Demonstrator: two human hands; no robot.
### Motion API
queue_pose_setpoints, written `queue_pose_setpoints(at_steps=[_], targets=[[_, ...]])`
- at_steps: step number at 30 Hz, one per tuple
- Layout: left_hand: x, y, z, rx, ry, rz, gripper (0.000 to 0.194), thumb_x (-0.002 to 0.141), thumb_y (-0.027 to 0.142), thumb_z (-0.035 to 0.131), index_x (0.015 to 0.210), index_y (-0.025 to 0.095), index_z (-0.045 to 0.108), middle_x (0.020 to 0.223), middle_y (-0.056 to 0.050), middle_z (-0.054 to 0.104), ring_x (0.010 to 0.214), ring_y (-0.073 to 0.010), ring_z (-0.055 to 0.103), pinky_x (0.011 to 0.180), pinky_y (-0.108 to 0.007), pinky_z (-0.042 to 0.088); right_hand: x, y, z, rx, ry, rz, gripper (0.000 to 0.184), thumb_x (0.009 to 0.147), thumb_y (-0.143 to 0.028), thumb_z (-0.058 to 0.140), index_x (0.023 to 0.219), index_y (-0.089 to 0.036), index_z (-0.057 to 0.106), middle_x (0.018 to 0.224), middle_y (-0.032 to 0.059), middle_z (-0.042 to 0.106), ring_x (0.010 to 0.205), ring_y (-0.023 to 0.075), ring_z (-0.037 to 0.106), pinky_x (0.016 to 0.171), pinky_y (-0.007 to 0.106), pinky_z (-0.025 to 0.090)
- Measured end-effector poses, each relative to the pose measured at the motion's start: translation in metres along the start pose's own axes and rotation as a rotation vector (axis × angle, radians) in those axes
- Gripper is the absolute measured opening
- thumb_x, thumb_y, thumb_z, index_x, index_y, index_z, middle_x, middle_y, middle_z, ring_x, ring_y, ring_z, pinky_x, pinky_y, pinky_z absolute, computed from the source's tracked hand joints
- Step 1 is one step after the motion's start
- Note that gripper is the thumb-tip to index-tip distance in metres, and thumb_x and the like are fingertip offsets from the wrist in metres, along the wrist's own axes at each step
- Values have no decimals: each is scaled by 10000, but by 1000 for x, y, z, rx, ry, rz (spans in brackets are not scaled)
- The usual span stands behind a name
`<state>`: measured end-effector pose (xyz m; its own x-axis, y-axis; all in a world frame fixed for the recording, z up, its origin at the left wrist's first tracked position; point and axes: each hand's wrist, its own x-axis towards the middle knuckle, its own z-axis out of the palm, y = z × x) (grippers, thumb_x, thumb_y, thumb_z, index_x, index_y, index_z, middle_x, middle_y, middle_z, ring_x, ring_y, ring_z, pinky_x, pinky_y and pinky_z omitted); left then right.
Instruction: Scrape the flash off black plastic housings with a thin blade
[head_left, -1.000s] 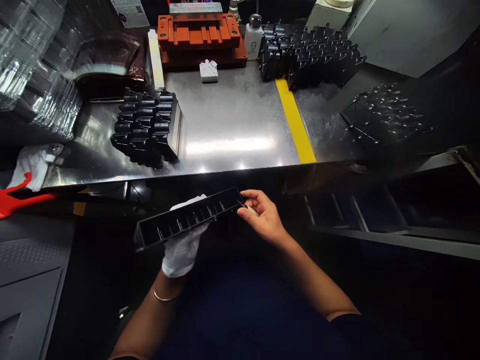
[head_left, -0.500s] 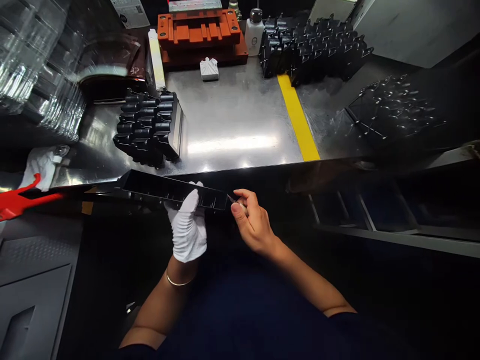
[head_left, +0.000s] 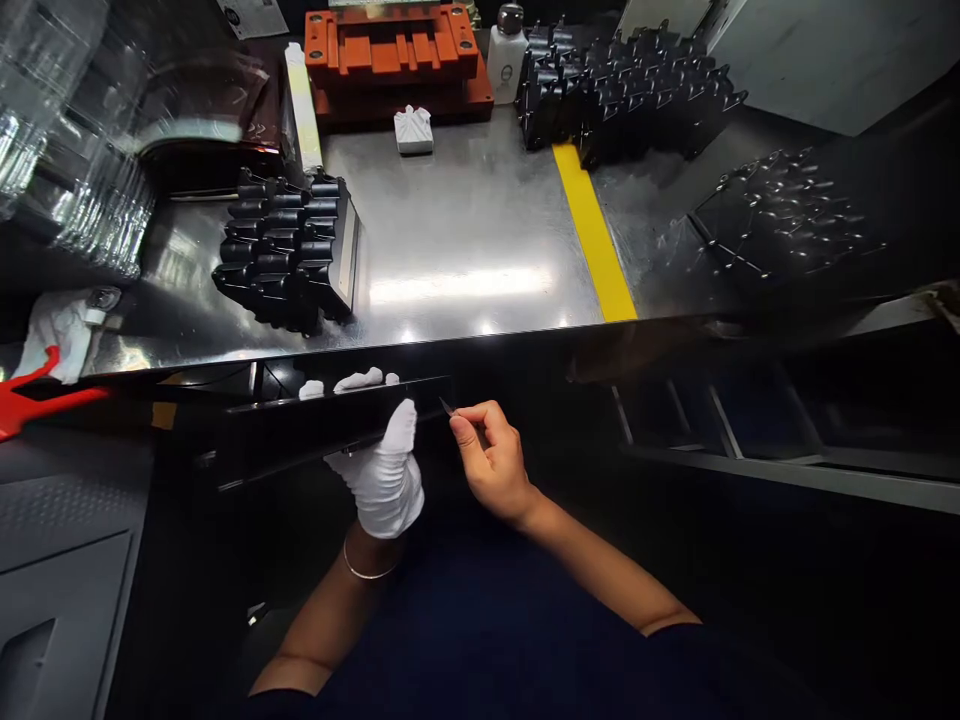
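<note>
My left hand [head_left: 386,480], in a white glove, grips a long black plastic part [head_left: 300,425] just in front of the bench edge. Its thumb lies on the near face, and the other fingertips show over the top edge. My bare right hand [head_left: 495,465] pinches a small pointed knife [head_left: 447,407], with the blade tip close to the part's right end. Whether the tip touches the part I cannot tell. Most of the knife's handle is hidden in my fingers.
On the metal bench [head_left: 450,230] stand a stack of black parts [head_left: 285,250], more black parts [head_left: 637,90] at the back right, an orange fixture [head_left: 394,60], a white bottle [head_left: 508,60] and a small white block [head_left: 414,132]. Yellow tape [head_left: 592,235] crosses the bench. A red tool [head_left: 45,400] is far left.
My left hand has turned the black part, so its open inner side no longer faces up and a flat face shows. The right hand with the knife has shifted slightly left and down.
</note>
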<state>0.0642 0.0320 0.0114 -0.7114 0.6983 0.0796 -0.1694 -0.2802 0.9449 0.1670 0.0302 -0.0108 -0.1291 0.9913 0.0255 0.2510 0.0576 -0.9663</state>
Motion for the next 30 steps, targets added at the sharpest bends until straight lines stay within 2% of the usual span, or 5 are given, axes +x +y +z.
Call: queue_pose_setpoints(at_steps=[10,18,23,27,30], targets=[[15,36,-9,-107,41,-10,395,851,183,602,1176,402,554,1218,71,573,1274,-210,499,1058,-468,484,-2,53,-25,-57,147,121,231,917,-403,512,850,-188,563,683,-19,578,570,97,523,539,222,440],[7,20,-11,-97,-16,-212,396,805,231,695,1154,380,581,1211,52,617,1209,-210,575,1025,-458,505,5,4,-32,-35,-104,-362,93,896,-246,562,924,-211,644,796,37,669,693,143,611,627,282,509],[4,23,-15,-139,-80,-270,385,811,188,676,1142,365,590,1173,43,608,1182,-191,570,1028,-448,496,16,7,-33,-62,-104,-384,105,890,-253,573,914,-215,668,763,32,667,657,139,599,594,282,500],[6,29,-21,-208,-256,-491,353,804,317,666,1146,321,580,1075,6,627,1016,-192,632,895,-423,561,29,17,-37,-122,24,-262,146,894,-296,563,857,-206,672,725,16,634,598,116,544,559,266,453],[11,29,-21,-169,-327,-723,358,751,404,696,1059,246,605,958,-16,651,790,-175,657,696,-347,581,28,14,-44,-99,-34,-221,143,889,-302,576,845,-202,668,705,8,616,569,104,521,526,252,427]])
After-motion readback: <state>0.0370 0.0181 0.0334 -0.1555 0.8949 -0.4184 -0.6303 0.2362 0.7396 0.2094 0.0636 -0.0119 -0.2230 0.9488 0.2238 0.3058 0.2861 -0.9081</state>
